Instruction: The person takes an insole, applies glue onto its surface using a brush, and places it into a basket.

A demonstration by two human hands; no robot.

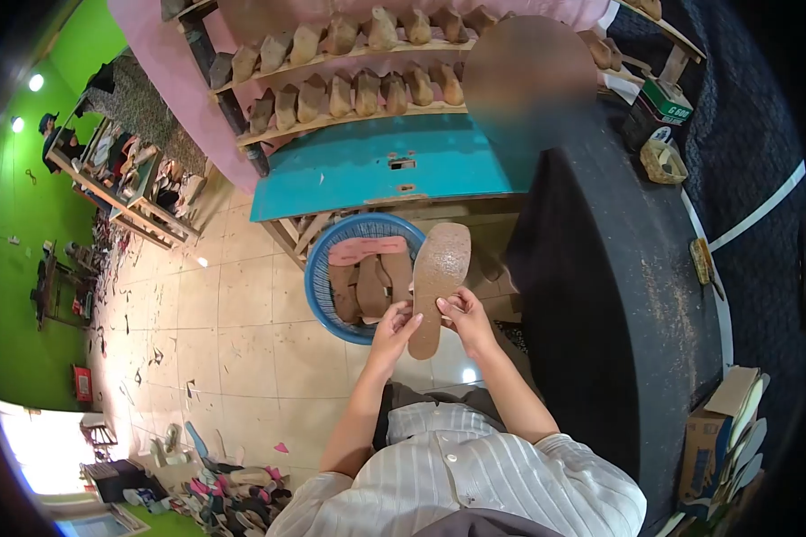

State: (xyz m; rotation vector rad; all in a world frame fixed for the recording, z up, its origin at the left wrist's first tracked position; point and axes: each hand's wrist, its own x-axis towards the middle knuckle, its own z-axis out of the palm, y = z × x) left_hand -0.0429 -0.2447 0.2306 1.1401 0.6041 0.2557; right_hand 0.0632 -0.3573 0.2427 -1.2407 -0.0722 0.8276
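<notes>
A brown shoe sole (441, 266) is held up in front of my body, its broad end away from me and its narrow end toward me. My left hand (394, 332) grips its left edge near the narrow part. On the opposite edge, my right hand (465, 319) holds it with the thumb on its face. Just behind and left of the sole stands a round blue basket (312, 285) on the floor. Inside the basket lie several brown soles (372, 286) and a pink piece (367, 249).
A turquoise table (358, 166) stands ahead, below shelves of shoe lasts (367, 89). A long dark counter (640, 259) runs along my right, with a small basket (663, 162) and a brush (700, 260). Scraps (233, 492) lie at lower left.
</notes>
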